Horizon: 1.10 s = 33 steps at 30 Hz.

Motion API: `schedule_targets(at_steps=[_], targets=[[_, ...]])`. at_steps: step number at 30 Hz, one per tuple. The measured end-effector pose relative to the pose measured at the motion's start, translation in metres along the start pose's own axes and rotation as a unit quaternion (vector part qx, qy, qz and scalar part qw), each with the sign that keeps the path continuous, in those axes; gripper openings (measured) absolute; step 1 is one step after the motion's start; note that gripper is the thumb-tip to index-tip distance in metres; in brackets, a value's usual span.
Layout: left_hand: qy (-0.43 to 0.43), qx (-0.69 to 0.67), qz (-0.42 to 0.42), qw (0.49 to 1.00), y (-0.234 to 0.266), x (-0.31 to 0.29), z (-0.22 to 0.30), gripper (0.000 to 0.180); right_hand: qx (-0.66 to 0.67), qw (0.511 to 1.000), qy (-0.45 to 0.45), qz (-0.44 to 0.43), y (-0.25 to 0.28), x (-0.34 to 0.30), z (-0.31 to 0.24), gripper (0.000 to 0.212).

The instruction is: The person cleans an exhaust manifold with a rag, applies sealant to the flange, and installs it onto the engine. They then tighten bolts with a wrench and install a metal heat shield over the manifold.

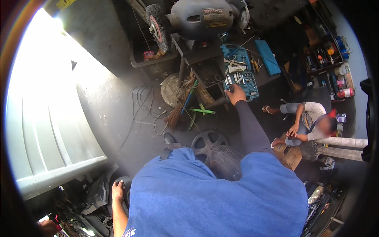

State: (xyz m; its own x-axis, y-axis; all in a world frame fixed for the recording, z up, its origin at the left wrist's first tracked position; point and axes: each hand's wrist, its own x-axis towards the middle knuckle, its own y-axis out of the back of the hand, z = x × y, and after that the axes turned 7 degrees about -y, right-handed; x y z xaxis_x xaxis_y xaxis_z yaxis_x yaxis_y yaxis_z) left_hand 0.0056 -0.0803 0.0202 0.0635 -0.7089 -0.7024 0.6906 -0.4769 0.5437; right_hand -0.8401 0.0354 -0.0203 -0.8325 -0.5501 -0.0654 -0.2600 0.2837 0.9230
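My right hand (236, 94), in a dark sleeve, reaches to the near edge of an open blue socket set case (252, 93). Its fingers are closed round a small dark piece (230, 90) too small to name. Silver sockets (238, 77) and a white tube (237, 68) lie in the case. At the lower left, my left hand (117, 190) has its fingers bent over the edge of a dark rounded thing (126, 189), partly hidden by my blue shirt.
A bench grinder (203, 19) with a wire wheel (156, 27) stands ahead. Below lie a broom (173, 116), a cable (138, 112) and a fan (225, 162). A person (316, 116) sits at the right. A pale vehicle panel (51, 130) fills the left.
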Motion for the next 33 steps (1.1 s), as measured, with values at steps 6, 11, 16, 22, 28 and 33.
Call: schedule_targets(at_steps=[6,11,16,22,28,33], targets=[[-0.026,-0.024,-0.018,0.999,-0.016,0.018,0.039,0.042,0.039,0.997,0.039,-0.05,0.013,0.017,0.0,0.028],[-0.012,0.012,-0.017,1.0,-0.018,0.019,0.049,0.043,0.066,0.995,0.023,-0.071,0.017,0.018,0.0,0.024],[0.001,0.015,-0.023,1.0,-0.01,0.018,0.044,0.044,0.214,0.969,-0.066,-0.107,0.006,0.027,0.012,0.025],[-0.002,0.035,-0.019,0.999,-0.004,0.015,0.048,0.044,0.497,0.828,-0.226,-0.124,0.006,0.03,0.038,0.024],[0.005,0.035,-0.022,0.999,-0.004,0.015,0.07,0.045,0.574,0.763,-0.272,-0.118,0.012,0.027,0.043,0.02],[-0.02,0.076,-0.02,0.997,-0.002,0.014,0.091,0.047,0.614,0.729,-0.284,-0.108,0.012,0.029,0.043,0.022]])
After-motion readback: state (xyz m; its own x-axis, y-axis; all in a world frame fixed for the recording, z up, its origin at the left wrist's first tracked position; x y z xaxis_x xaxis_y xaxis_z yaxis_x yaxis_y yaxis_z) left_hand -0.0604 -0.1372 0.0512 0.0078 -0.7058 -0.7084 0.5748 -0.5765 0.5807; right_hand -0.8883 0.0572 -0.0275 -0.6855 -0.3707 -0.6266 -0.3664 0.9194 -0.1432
